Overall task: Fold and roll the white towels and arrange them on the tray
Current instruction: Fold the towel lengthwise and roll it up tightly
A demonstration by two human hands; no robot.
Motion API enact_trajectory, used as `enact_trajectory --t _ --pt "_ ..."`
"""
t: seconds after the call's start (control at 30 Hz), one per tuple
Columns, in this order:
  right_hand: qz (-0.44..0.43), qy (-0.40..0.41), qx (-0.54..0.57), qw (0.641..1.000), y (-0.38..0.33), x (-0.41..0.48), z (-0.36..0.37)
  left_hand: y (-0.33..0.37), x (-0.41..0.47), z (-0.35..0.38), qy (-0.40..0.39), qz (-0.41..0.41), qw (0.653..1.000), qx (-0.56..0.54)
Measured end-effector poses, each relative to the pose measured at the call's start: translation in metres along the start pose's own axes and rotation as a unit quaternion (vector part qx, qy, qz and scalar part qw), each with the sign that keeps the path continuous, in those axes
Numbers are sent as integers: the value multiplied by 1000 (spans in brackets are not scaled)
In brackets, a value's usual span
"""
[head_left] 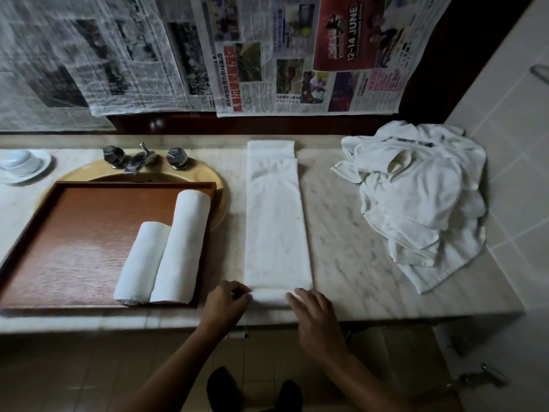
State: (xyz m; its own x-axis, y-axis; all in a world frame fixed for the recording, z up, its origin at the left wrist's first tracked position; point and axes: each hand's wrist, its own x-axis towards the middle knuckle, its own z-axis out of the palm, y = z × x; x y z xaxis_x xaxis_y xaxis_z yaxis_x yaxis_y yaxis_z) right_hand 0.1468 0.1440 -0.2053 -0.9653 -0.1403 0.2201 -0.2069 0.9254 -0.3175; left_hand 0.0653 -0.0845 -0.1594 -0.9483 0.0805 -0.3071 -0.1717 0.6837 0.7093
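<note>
- We stand at a pale marble counter (335,233) with sheets of newspaper (267,55) hung across the dark wall behind it.
- A folded towel (276,221) lies on the counter as a long narrow strip that runs from the back wall to the front edge. Its near end is turned up into a small first roll.
- Our left hand (222,304) is at the near left corner of the folded towel, fingers curled and nipping the rolled edge.
- Our right hand (315,316) is at the near right corner, its fingers fairly straight and lying on top of the roll, pressing rather than gripping.
- Left of the folded towel, just beside it, a brown wooden tray (89,221) sits partly over a tan sink (219,185).
- On the tray's side nearest the folded towel, a long rolled towel (184,248) and a short rolled towel (142,263) lie touching, side by side.
- Right of the folded towel, clear of it, a pile of loose white towels (416,197) is heaped against the tiled side wall.
- Far left of the folded towel, beyond the faucet (139,162), a white cup on a saucer (20,163) stands.
</note>
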Motion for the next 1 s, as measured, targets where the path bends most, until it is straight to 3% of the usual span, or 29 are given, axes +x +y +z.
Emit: enact_trajectory --t 0.07,0.13,0.27,0.5,0.73,1.0 --pt "-5 -29 -19 999 2 -1 1 -10 -6 10 60 65 993 78" --pt "-16 -54 -30 998 4 0 2 -22 -15 24 104 166 959 206" --pt "-31 -80 -39 996 10 2 8 -25 -25 46 80 312 891 319" --pt "-38 -126 -73 989 18 19 9 -27 -11 45 8 271 886 376" --pt "-66 -132 -49 988 28 32 -5 -34 6 25 -61 292 882 364" --pt "-82 -106 14 991 36 11 -15 -36 -8 15 -49 351 874 334"
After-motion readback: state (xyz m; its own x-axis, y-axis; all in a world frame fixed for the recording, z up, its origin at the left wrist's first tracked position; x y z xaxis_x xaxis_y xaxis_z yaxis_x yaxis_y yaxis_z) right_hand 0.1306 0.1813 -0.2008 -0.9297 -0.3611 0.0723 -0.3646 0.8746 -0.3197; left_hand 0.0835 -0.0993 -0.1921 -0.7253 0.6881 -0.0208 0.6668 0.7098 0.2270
